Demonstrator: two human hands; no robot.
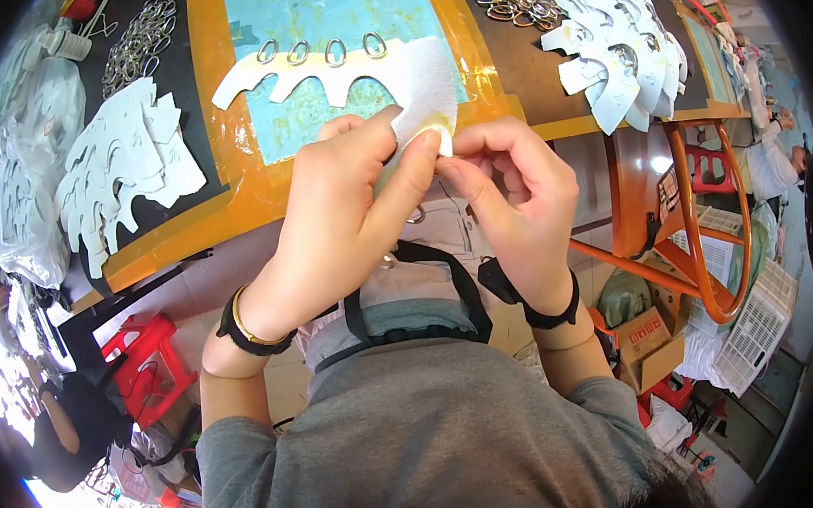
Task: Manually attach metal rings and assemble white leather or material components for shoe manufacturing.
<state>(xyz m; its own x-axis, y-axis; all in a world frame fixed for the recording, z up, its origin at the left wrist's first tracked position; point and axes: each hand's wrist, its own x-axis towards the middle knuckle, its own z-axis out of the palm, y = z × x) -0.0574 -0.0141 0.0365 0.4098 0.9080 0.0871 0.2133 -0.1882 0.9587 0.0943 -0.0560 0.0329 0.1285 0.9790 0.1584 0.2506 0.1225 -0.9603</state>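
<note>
An open brown cardboard box (649,342) sits on the floor at the lower right, just below the orange metal frame (703,236) of the workbench; its side carries small red printing. A rectangular label (668,191) with dark print is fixed to the orange panel inside that frame, above the box. To the right of the box stand white slatted plastic crates (755,326). Far left of the frame, clear plastic bags (21,184) of white pieces lie heaped.

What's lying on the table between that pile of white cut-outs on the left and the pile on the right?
In the head view, the white toothed piece both hands pinch, four metal rings along its tabs.
</note>
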